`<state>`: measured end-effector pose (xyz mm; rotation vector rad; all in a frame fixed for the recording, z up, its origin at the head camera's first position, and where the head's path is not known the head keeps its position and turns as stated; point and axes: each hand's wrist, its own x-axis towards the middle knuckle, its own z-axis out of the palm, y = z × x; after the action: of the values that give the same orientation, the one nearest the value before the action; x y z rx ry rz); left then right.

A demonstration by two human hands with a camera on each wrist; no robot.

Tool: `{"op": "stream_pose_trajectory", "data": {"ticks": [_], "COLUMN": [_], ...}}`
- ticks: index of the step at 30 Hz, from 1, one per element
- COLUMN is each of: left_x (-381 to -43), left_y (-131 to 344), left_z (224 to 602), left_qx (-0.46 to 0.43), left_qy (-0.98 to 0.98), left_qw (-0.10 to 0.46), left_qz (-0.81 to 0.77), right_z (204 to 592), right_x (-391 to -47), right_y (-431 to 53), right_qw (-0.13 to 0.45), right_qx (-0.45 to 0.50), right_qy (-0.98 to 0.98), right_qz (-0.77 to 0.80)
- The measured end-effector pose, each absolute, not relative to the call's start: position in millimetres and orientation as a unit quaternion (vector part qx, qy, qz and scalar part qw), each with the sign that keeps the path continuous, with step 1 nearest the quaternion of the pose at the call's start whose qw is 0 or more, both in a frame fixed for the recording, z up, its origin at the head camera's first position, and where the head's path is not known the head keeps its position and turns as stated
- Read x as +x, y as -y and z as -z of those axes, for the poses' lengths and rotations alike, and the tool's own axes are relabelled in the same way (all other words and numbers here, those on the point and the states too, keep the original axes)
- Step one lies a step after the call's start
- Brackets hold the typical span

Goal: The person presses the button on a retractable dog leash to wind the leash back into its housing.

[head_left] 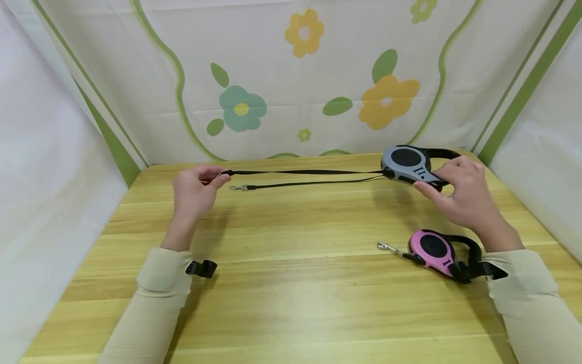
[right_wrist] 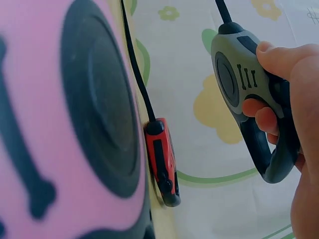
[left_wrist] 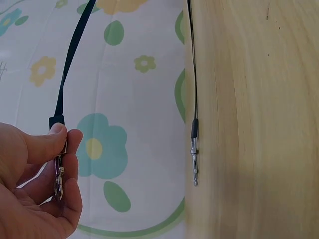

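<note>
My right hand (head_left: 468, 194) grips the handle of a grey and black retractable dog leash (head_left: 404, 157), held above the table's back right. From its nozzle a black strap (head_left: 304, 172) stretches left, nearly straight, to my left hand (head_left: 195, 191). Thumb and fingers there pinch the strap's end, and its metal clip (left_wrist: 59, 177) lies against the fingers in the left wrist view. A red retractable leash (right_wrist: 162, 154) rests on the table, hidden behind the grey one in the head view. Its thin black strap (head_left: 300, 183) runs left, ending in a metal clip (head_left: 238, 188).
A pink retractable leash (head_left: 434, 250) lies below my right hand, near the sleeve, its short clip (head_left: 386, 246) pointing left. White flowered cloth (head_left: 291, 76) walls the back and sides of the wooden table (head_left: 291, 293).
</note>
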<state>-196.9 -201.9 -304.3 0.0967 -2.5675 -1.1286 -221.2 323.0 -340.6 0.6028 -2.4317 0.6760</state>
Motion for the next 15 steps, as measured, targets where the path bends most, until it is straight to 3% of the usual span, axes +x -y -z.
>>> {"op": "stream_pose_trajectory", "data": {"ticks": [15], "left_x": [-196], "left_y": [192], "left_z": [306], "left_qx": [-0.004], "left_qy": [0.900], "left_qw": [0.182], "left_qz": [0.397], "right_z": [335], "right_x": [-219], "right_y": [-310], "right_qw": [0.300], "right_qx": [0.254], "right_qy": [0.886], "right_qz": [-0.244]}}
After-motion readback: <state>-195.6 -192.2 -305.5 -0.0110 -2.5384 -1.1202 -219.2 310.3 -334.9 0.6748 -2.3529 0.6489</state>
